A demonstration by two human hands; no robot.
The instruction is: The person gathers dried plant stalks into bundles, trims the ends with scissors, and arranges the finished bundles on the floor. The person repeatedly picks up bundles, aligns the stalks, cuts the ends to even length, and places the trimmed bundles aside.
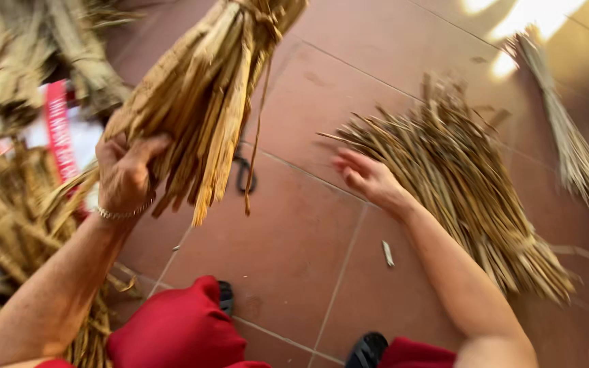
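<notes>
While left hand lifts tied bundle, right hand touches loose stalks.

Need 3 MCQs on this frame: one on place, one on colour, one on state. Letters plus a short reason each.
1. Where does the right hand rest?
A. On the left edge of the loose pile of dry strips on the floor
B. On the red trousers
C. On the scissors

2. What colour are the floor tiles?
A. Grey
B. Reddish brown
C. White

3. How is the tied bundle of dry strips held?
A. Lying flat on the floor
B. Lifted off the floor in the left hand
C. Pinned under a foot

Key:
1 A, the fingers lie on the pile's near-left edge.
2 B, the bare tiles between the piles are reddish brown.
3 B, the left hand grips its lower end, and floor shows beneath the bundle.
</notes>
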